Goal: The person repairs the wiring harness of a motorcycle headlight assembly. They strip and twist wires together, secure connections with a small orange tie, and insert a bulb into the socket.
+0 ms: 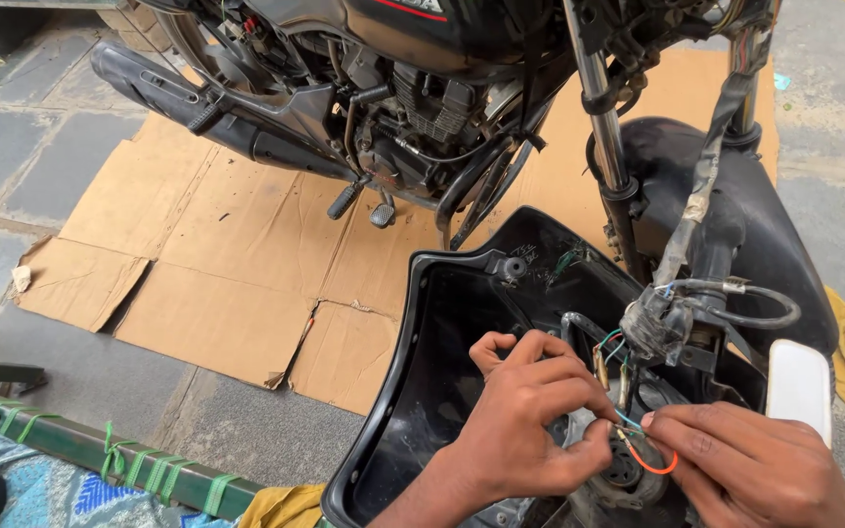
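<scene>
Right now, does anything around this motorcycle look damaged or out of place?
Yes. The headlight cowl hangs off the front, its wires bare between the left hand and right hand. The harness by the fork wears ragged tape, and the cardboard is torn.

Soft, even daylight fills the scene, with only faint shadows under the motorcycle point(393, 88) on the cardboard point(237, 254). The fuel tank point(413, 29) shows mild glare (a pale sheen). Focus is sharp; edges bend slightly.
</scene>
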